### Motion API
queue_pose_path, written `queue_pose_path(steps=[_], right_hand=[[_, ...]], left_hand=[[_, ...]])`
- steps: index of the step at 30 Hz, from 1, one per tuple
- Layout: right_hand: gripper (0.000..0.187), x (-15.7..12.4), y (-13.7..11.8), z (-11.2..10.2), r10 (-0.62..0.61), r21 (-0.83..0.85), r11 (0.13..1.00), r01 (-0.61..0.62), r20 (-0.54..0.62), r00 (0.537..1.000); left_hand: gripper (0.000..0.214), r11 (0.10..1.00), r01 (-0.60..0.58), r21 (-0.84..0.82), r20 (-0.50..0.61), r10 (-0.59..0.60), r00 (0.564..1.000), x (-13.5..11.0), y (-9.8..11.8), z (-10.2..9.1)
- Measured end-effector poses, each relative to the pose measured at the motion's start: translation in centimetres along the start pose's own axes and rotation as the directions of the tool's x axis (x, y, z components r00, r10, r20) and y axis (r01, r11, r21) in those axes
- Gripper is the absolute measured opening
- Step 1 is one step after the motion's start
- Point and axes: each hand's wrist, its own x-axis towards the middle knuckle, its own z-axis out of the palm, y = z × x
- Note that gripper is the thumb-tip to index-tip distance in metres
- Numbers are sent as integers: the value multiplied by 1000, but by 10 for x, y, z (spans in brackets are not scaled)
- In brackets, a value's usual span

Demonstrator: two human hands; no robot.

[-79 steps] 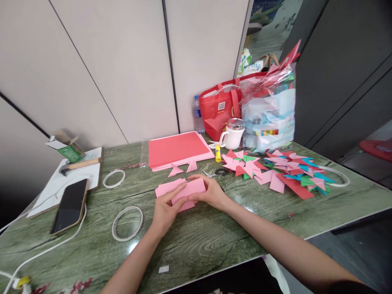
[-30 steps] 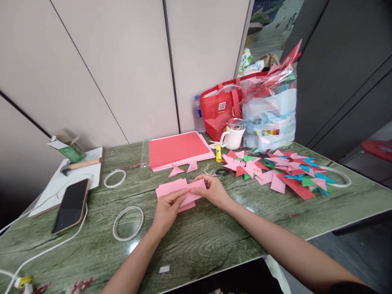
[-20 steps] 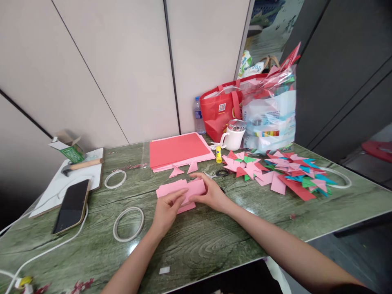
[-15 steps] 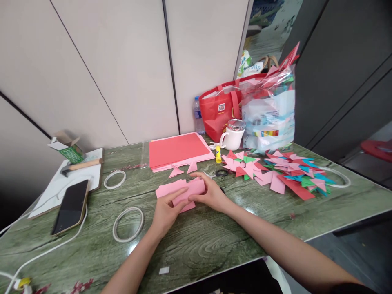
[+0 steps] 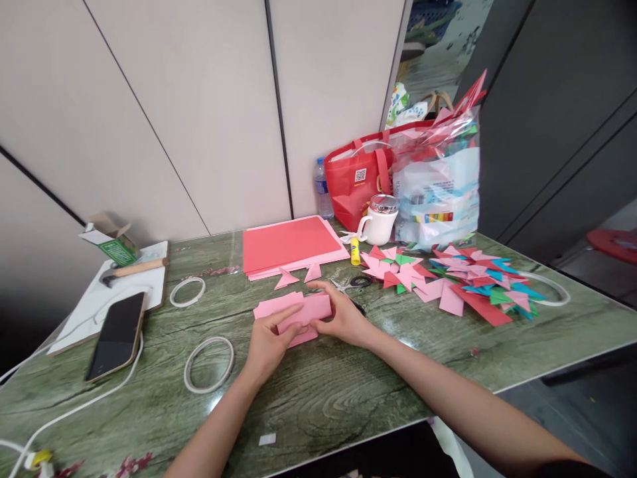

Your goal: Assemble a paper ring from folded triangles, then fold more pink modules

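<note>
A pink paper piece [image 5: 313, 308] lies between my two hands at the middle of the table. My left hand [image 5: 271, 338] grips its left lower side with thumb and fingers. My right hand [image 5: 341, 315] holds its right end, thumb below and fingers along the top edge. Under it and to the left, more pink paper [image 5: 271, 305] rests on the table; how many pieces is hidden. Just beyond are two small folded pink triangles [image 5: 286, 277]. Scissors [image 5: 359, 282] with black handles lie past my right hand, partly covered by it.
Red and pink sheets [image 5: 291, 245] are stacked at the back. A yellow glue stick [image 5: 355, 252], a white mug [image 5: 381, 222] and folded coloured paper [image 5: 478, 275] stand or lie to the right. On the left are tape rolls [image 5: 209, 365], a phone [image 5: 115, 337] and a hammer [image 5: 132, 269].
The pink piece has tilted slightly and come down a little toward the table. My right fingers have shifted slightly, showing more of the scissors. Otherwise the scene stays the same.
</note>
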Motion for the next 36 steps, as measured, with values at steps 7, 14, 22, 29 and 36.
queue_pose_path(steps=[7, 14, 22, 29, 36], right_hand=[[60, 2, 3, 2, 159, 238, 956, -170, 64, 985], [61, 6, 10, 4, 252, 555, 777, -295, 156, 955], [58, 6, 6, 3, 263, 533, 807, -254, 60, 963], [54, 7, 9, 6, 234, 557, 799, -226, 57, 971], [48, 7, 12, 6, 196, 554, 811, -188, 45, 980]], left_hand=[[36, 998, 18, -62, -11, -19, 1000, 2, 1, -1], [40, 974, 81, -213, -13, -86, 996, 4, -3, -3], [45, 963, 110, -245, -51, -126, 991, 6, -6, -3], [47, 960, 121, -252, -74, -144, 987, 6, -5, -2], [49, 984, 58, -171, -93, -75, 993, 7, -9, -3]])
